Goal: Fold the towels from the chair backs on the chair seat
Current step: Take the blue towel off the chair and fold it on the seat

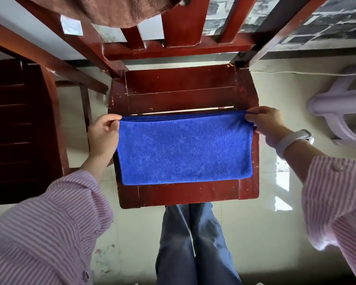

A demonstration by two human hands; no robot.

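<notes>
A blue towel (184, 150) lies folded in half on the red wooden chair seat (181, 87), its doubled edge at the far side. My left hand (104, 133) pinches the towel's far left corner. My right hand (265, 123) pinches the far right corner, a pale band on its wrist. A brown towel (119, 9) hangs over the chair back at the top of the view.
A second dark wooden chair (14, 128) stands close on the left. A pale plastic stool (341, 108) lies on the tiled floor at the right. My legs stand just in front of the seat's near edge.
</notes>
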